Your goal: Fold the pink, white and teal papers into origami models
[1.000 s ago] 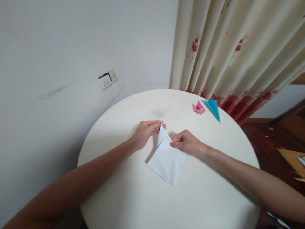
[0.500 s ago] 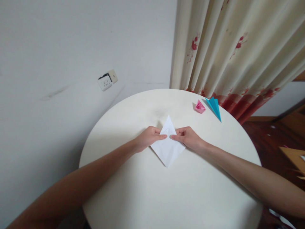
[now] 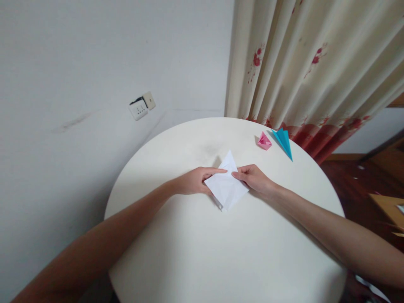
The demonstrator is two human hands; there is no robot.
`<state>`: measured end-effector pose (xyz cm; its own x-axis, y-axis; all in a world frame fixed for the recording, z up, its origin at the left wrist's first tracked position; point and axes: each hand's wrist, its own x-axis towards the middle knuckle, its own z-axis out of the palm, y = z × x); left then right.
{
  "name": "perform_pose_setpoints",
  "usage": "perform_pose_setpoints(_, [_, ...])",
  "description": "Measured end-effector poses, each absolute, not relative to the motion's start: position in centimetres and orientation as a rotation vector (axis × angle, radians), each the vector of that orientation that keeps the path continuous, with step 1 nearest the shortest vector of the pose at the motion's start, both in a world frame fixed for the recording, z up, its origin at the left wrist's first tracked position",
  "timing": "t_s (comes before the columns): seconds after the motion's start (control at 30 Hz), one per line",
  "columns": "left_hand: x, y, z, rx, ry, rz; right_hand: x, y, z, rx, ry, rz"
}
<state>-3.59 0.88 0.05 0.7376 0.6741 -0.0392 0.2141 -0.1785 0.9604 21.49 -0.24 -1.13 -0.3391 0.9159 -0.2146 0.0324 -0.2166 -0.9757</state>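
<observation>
Two hands, left [image 3: 192, 182] and right [image 3: 254, 179], fingers pinched on folded white paper [image 3: 226, 187], forearms converging.

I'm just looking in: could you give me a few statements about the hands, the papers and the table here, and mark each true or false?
1. Both hands touch the white folded paper. True: the left hand and the right hand press it from either side.
2. The table is square. False: it is round.
3. A pink paper piece and a blue paper piece lie near the curtain. True.
4. The right hand holds the blue paper piece. False: that piece lies apart, untouched.
5. A wall socket shows on the wall. True.
</observation>
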Motion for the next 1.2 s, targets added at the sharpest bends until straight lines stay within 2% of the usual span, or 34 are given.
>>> perform_pose_setpoints(0.17, [-2.9, 1.0, 0.0, 1.67, 0.77, 0.63, 21.5, -0.1, -1.4, -1.199, -1.362, 1.613])
perform_pose_setpoints(0.33, [-2.1, 0.9, -0.6, 1.72, 1.02, 0.814, 21.1, -0.3, -1.3, -1.113, -1.318, 1.693])
perform_pose_setpoints(0.83, [-2.0, 0.9, -0.5, 1.584, 1.304, 0.848, 21.2, -0.9, -1.1, -0.824, -1.265, 1.835])
perform_pose_setpoints(1.2, [-1.3, 0.3, -0.5, 1.627, 1.272, 0.821, 20.6, -0.9, -1.1, -0.792, -1.44, 1.612])
